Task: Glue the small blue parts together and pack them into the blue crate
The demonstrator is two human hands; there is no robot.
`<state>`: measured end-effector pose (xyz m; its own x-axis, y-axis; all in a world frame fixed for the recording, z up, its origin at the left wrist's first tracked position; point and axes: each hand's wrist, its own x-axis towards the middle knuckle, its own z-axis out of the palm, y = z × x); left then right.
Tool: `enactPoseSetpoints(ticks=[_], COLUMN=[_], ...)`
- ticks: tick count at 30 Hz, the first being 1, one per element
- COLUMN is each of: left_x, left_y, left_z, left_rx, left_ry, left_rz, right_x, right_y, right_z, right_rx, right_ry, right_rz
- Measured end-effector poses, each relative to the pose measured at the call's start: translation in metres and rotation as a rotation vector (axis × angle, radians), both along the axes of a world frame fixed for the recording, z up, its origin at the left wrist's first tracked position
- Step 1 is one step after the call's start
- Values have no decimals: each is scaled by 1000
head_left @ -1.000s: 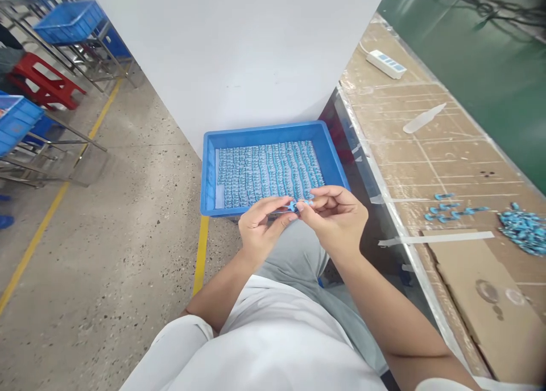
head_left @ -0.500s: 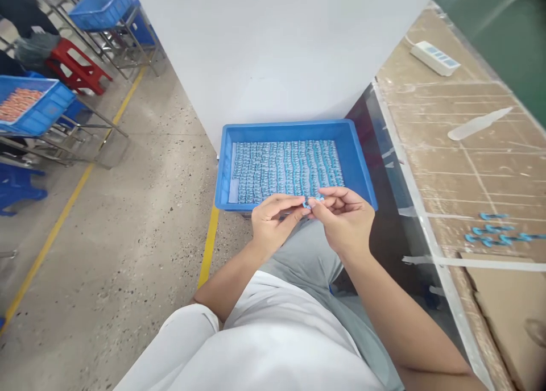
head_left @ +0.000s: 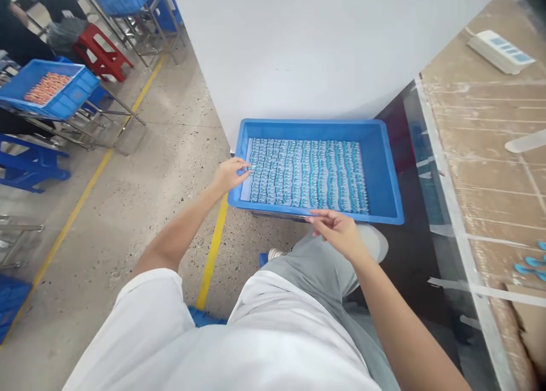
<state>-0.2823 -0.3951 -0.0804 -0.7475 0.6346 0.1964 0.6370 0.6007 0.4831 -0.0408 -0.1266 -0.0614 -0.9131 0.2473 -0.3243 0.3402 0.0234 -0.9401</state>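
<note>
A blue plastic crate (head_left: 392, 175) stands in front of me, with several rows of small blue pieces (head_left: 307, 175) laid on a pale sheet inside. My left hand (head_left: 230, 176) reaches over the crate's left wall, thumb and forefinger pinched at the end of the leftmost row. A small blue piece seems to be between those fingertips, too small to make out well. Near the front rim, above my knee, is my right hand (head_left: 336, 232). Its fingers are loosely bent and apart from the thumb, and I see nothing in them.
On the right a brown-covered workbench (head_left: 478, 169) bears a white power strip (head_left: 501, 51) and a few blue pieces (head_left: 531, 266). A white panel (head_left: 298, 55) rises behind the crate. To the left are a crate of orange pieces (head_left: 72, 104), a red stool (head_left: 104, 53) and people in dark clothes.
My hands were together over the crate's front rim, holding a small blue piece. Now they are apart: the left has moved to the crate's left side, while the right stays near the front rim.
</note>
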Motion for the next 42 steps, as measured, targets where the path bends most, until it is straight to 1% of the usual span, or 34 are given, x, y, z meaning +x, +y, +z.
enactPoseSetpoints(ticks=[1,3,5,7,10,14,16,19,24,27,35,42], left_x=[-15,-35,-46,-50,-53,-54,-55,-57,-61,-62,-62,-62], left_y=[-4,-5,0,8,21,35,39,42,45,45,46,48], left_z=[-8,-25,-40,-55,-73,-90,-95,-98,-101,-103,-108,-113], left_rx=[-83,-189,-267,-349,-459,-575,-614,-659,-720,-752,-831,-845], left_ry=[10,16,15,21,38,82,102,116,109,91,6,-65], left_rz=[-27,-86,-142,-187,-215,-211,-211,-213,-196,-177,-139,-86], right_x=[11,34,56,75,90,89,86,86,95,97,96,96], right_y=[5,15,23,30,34,28,24,21,24,26,25,24], right_z=[-13,-37,-58,-72,-79,-76,-75,-80,-92,-95,-95,-93], right_rx=[1,-11,-36,-45,-26,-3,-2,1,-39,-63,-59,-65], right_ry=[-22,-69,-133,-204,-304,-373,-382,-390,-389,-387,-370,-376], right_rz=[2,-38,-90,-124,-164,-206,-214,-224,-244,-259,-259,-282])
